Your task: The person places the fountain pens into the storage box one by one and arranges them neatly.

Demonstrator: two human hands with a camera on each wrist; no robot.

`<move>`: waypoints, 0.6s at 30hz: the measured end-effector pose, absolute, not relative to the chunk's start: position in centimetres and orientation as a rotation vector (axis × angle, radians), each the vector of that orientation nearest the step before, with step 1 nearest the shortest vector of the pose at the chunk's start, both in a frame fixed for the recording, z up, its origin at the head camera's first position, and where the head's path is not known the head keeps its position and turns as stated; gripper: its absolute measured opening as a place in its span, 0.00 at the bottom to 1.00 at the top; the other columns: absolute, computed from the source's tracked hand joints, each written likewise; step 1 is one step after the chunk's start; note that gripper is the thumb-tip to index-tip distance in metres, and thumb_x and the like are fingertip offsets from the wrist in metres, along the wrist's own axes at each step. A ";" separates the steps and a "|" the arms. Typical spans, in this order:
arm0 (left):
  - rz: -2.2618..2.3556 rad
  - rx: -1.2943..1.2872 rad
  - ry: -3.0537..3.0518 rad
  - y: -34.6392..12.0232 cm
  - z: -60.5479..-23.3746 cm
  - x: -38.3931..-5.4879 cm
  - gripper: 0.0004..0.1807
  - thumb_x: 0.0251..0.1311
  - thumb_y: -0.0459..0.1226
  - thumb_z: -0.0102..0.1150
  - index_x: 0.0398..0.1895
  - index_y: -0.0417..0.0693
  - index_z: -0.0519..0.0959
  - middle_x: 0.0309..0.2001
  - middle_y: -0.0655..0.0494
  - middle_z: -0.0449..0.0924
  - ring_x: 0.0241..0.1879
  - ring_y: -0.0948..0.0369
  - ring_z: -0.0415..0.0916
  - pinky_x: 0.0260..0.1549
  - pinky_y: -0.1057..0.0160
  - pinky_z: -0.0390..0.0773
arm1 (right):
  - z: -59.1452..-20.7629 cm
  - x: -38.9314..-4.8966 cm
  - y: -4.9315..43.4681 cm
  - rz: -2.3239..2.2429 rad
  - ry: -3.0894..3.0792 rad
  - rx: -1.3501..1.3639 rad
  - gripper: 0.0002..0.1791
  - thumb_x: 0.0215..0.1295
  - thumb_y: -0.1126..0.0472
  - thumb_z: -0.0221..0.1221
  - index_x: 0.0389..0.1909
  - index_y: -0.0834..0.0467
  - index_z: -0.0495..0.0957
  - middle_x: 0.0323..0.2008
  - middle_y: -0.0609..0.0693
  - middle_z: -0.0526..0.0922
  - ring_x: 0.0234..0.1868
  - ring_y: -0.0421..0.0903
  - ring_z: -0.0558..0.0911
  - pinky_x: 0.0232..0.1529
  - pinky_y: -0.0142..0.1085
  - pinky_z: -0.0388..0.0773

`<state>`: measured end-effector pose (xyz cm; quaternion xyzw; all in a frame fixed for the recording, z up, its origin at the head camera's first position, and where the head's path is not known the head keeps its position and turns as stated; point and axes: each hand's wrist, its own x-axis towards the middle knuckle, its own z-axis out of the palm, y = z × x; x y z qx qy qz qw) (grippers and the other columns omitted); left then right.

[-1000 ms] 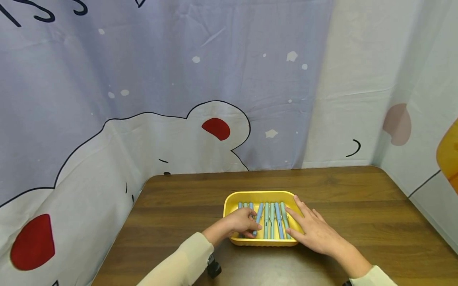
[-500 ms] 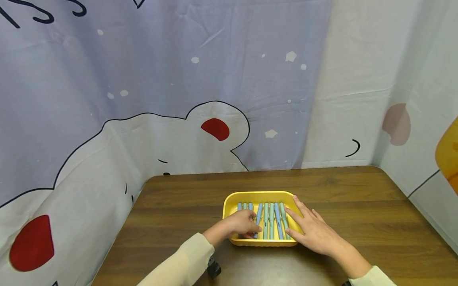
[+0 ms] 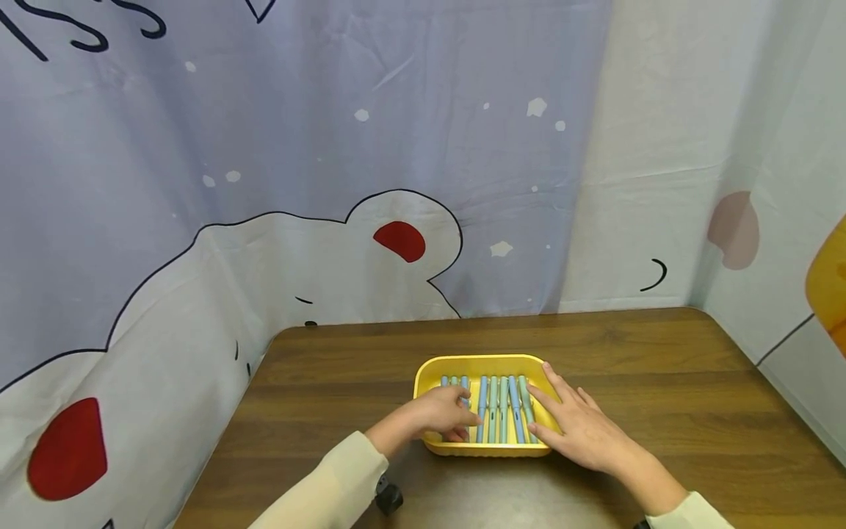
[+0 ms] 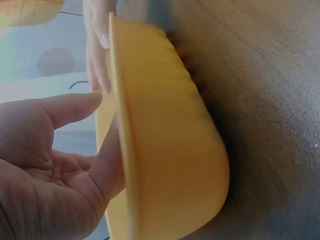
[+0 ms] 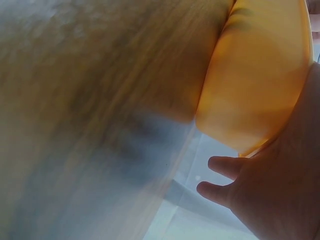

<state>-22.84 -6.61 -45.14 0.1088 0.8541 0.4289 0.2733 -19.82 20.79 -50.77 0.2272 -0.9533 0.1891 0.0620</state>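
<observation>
A yellow tray [image 3: 485, 450] on the table holds several light blue and light green pens, lying side by side. My left hand [image 3: 444, 413] reaches over its front left part. In the left wrist view that hand [image 4: 55, 170] has its thumb apart from the fingers, nothing visible between them, and some fingertips hidden behind the rim. Just right of the thumb lies a blue pen [image 3: 482, 411]; pens at the left are partly covered by the hand. My right hand [image 3: 584, 426] rests with spread fingers over the right rim, thumb tip by the rightmost green pen [image 3: 527, 411].
The brown wooden table [image 3: 357, 367] extends around the tray. A printed curtain [image 3: 396, 147] hangs behind it and along both sides. A black device [image 3: 388, 496] sits under the left wrist.
The blue pen beside the left thumb has turned from slanted to nearly upright in the row. My left hand has shifted slightly left off it. The right hand stays in place.
</observation>
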 end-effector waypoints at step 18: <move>1.240 0.365 2.316 -10.2 -42.5 -22.8 0.35 0.66 0.41 0.66 0.71 0.35 0.66 0.41 0.50 0.77 0.40 0.48 0.84 0.33 0.56 0.86 | -50.5 -19.8 21.1 0.539 -2.909 0.637 0.42 0.70 0.31 0.52 0.77 0.50 0.63 0.80 0.61 0.48 0.76 0.68 0.55 0.69 0.69 0.57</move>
